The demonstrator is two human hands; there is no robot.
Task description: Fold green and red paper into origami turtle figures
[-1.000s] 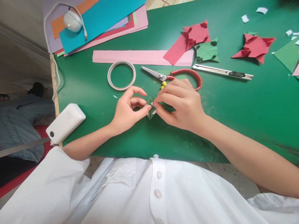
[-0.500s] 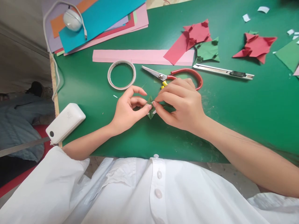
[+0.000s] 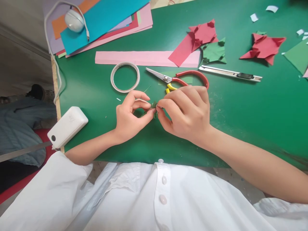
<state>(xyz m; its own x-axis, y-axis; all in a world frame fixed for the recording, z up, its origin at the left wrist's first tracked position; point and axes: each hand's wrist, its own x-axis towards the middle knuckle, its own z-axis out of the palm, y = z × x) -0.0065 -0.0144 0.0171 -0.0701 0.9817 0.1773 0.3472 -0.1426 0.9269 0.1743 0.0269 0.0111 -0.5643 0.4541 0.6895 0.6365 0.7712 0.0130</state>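
Note:
Between my hands is a small folded green paper (image 3: 154, 105), mostly hidden by fingers. My left hand (image 3: 132, 117) pinches it from the left with thumb and fingers. From the right, the thumb and index finger of my right hand (image 3: 186, 114) are closed on its edge. Scissors (image 3: 167, 79) with red and yellow handles lie just beyond my right hand, which overlaps the yellow handle. A roll of tape (image 3: 112, 78) rests flat beyond my left hand.
On the green table (image 3: 252, 118) are a cutter (image 3: 229, 73), pink strip (image 3: 120, 57), red folded papers (image 3: 268, 48), green folded paper (image 3: 214, 52) and white power bank (image 3: 67, 127). Coloured sheets (image 3: 103, 24) and a cabled white device (image 3: 74, 21) are at back left.
The green paper has turned and less of it shows between my fingers. My right hand has shifted slightly, uncovering more of the yellow scissor handle.

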